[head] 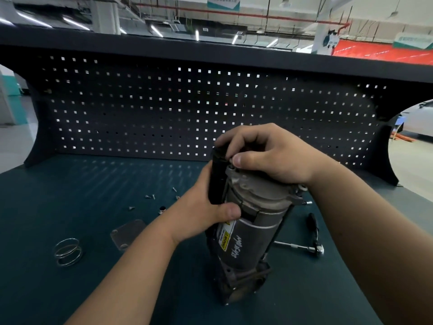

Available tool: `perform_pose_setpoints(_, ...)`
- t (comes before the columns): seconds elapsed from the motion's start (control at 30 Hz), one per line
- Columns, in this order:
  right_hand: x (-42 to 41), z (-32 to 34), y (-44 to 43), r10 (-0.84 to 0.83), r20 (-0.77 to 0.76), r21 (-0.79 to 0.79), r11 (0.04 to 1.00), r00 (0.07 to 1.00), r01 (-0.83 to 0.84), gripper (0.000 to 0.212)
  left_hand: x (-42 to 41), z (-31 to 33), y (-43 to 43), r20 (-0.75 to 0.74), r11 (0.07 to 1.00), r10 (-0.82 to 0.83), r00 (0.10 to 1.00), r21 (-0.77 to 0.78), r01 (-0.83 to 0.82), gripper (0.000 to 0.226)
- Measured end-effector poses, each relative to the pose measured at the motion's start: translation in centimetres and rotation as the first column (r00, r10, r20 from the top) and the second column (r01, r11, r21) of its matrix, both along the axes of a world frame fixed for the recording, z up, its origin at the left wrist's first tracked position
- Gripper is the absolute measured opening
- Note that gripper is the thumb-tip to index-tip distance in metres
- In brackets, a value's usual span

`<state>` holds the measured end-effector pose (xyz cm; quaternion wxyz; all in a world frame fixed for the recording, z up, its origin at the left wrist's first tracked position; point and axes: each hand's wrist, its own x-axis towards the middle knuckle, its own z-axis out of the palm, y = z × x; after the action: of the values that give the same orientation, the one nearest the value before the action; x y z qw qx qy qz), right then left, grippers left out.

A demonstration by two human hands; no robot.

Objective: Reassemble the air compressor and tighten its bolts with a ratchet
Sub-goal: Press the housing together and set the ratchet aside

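Forearms frame the air compressor [250, 231], which stands upright on the surface [70, 289] at 6 o'clock of view centre. Left hand [206, 207] wraps the black cylinder [216, 181] on the compressor's 9 o'clock side. Right hand [269, 153] curls over the cylinder's top, thumb pressing in. Likely step: seating the cylinder. Keep it parallel to the body, press square, then fetch loose bolts [151, 196] at 10 o'clock and ratchet [314, 233] at 3 o'clock.

Workshop or garage hall: workbench with dark perforated pegboard [164, 109] at far side, green mat [93, 184], exposed ceiling pipes [246, 15], strip lights, white car [419, 118] far right.
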<state>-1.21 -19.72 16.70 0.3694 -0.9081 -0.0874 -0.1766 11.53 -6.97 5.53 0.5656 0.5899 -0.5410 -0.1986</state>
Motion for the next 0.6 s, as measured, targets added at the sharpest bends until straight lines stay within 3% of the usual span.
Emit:
perform_pose_setpoints(0.27, 0.6, 1.2, 1.6, -0.155, -0.010, -0.290, 0.946, 0.988, 0.145, 0.012, 1.3, -1.2, -1.3, 0.073, 0.990, -0.005, 0.997, -0.137, 0.015, 0.117)
perform_pose_setpoints(0.33, 1.0, 1.5, 2.1, -0.222, 0.017, -0.376, 0.902, 0.975, 0.212, 0.022, 1.9, -1.6, -1.6, 0.078, 0.990, 0.022, 0.997, -0.141, -0.011, 0.114)
perform_pose_setpoints(0.43, 1.4, 1.5, 3.0, -0.259, 0.053, -0.456, 0.853, 0.964, 0.254, 0.042, 2.3, -2.0, -1.2, -0.132, 0.996, 0.011, 0.991, -0.089, -0.023, 0.111)
perform_pose_setpoints(0.47, 1.5, 1.5, 3.2, -0.267, 0.044, -0.470, 0.845, 0.963, 0.256, 0.047, 2.6, -2.5, -1.0, -0.129, 0.994, 0.004, 0.992, -0.108, -0.018, 0.111)
perform_pose_setpoints(0.6, 0.1, 2.5, 2.6, -0.347, 0.032, -0.429, 0.842, 0.937, 0.326, 0.039, 2.2, -2.3, -0.7, 0.142, 0.981, 0.172, 0.975, -0.112, -0.157, 0.115)
